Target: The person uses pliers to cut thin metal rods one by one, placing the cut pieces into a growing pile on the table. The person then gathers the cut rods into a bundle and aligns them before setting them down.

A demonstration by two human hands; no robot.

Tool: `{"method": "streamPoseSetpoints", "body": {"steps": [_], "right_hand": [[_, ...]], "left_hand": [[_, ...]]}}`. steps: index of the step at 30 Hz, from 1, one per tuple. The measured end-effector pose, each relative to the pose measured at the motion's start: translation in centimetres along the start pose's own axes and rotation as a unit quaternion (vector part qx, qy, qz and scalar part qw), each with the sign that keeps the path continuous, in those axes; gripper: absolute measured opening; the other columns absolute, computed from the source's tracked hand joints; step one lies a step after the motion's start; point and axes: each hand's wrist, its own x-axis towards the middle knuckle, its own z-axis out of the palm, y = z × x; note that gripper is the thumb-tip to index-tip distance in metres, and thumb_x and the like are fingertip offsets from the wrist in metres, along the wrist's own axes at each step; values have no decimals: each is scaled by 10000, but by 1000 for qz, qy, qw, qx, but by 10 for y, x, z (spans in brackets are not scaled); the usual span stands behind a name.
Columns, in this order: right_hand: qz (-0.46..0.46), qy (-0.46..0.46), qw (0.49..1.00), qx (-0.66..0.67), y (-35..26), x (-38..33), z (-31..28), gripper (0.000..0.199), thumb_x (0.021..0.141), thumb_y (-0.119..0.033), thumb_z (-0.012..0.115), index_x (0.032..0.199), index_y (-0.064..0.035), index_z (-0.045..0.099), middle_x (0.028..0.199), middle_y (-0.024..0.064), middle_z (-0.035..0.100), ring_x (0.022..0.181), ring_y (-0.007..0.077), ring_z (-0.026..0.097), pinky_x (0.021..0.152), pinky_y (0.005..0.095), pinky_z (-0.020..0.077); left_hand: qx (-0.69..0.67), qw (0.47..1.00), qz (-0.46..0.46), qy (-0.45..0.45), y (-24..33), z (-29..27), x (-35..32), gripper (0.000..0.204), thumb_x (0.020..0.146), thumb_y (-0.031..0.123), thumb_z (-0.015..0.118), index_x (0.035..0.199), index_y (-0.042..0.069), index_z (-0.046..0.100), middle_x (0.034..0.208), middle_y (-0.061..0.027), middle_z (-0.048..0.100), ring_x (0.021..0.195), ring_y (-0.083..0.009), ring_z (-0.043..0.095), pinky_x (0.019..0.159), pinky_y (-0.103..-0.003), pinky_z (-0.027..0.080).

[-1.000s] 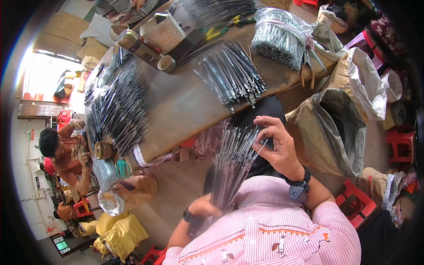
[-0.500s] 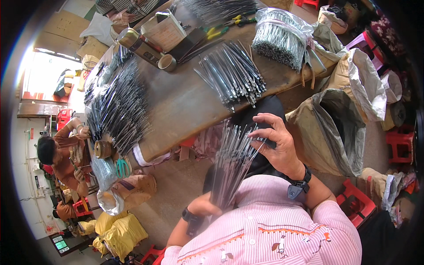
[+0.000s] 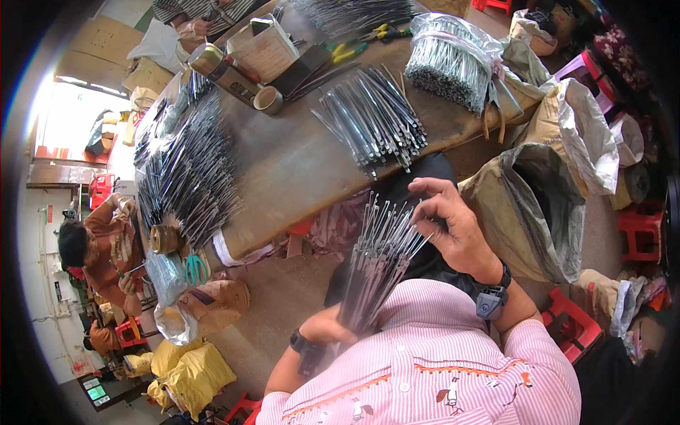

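Observation:
A bundle of thin metal rods (image 3: 379,262) with small looped tips rises in front of my chest. Its lower end is wrapped in my left hand (image 3: 327,327), closed around it. At the upper right of the bundle is my right hand (image 3: 453,225), thumb and fingertips pinched at the end of one rod that leans out from the others. The exact contact is partly hidden by the fingers. On the table's near edge beyond lies a loose pile of similar rods (image 3: 375,120), apart from both hands.
The worn table (image 3: 283,170) carries a large heap of dark rods (image 3: 195,173), a plastic-wrapped bundle (image 3: 450,64), yellow-handled pliers (image 3: 347,51), a tape roll (image 3: 268,100) and teal scissors (image 3: 197,269). An open sack (image 3: 545,212) stands at right. Another person (image 3: 106,248) works at far left.
My right hand has shifted slightly right and down, its fingers more curled. The bundle's tips have tilted a little to the right; my left hand keeps its hold.

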Motion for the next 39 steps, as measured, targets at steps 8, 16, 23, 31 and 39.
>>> {"method": "streamPoseSetpoints", "body": {"steps": [8, 16, 23, 31, 39], "right_hand": [[3, 63, 996, 61, 8, -1, 2, 134, 936, -118, 661, 988, 0, 625, 1341, 135, 493, 1167, 199, 501, 1058, 327, 359], [55, 42, 997, 22, 3, -15, -10, 143, 848, -135, 724, 925, -23, 682, 1272, 140, 576, 1191, 276, 534, 1015, 361, 405], [33, -22, 999, -3, 3, -17, -7, 121, 829, -109, 727, 888, -15, 680, 1270, 140, 575, 1223, 291, 502, 1020, 382, 407], [34, 29, 998, 34, 3, -14, -6, 134, 904, -126, 683, 949, -3, 656, 1301, 134, 559, 1090, 196, 564, 921, 313, 445], [113, -10, 975, 192, 15, 12, -14, 833, 976, -683, 268, 1528, -60, 276, 1551, 142, 341, 1454, 253, 275, 1178, 476, 156]], "left_hand": [[-9, 999, 30, -19, -12, -5, 0, 956, 642, 232, 897, 1435, 0, 417, 1318, -108, 541, 1168, -212, 508, 1020, -344, 398], [3, 999, 38, -34, -16, -8, 1, 935, 660, 274, 891, 1421, -10, 429, 1305, -112, 546, 1158, -210, 512, 1009, -351, 405], [-1, 999, 19, -28, -15, -8, 0, 934, 659, 264, 892, 1418, -16, 427, 1297, -108, 550, 1154, -209, 515, 1003, -341, 409], [4, 999, 36, -37, -17, -10, 0, 894, 658, 223, 887, 1396, -21, 445, 1249, -111, 571, 1094, -191, 540, 960, -325, 429], [43, 998, 12, -33, -11, -6, 0, 835, 670, 163, 843, 1386, -15, 452, 1223, -94, 578, 1079, -188, 535, 948, -313, 426]]}}
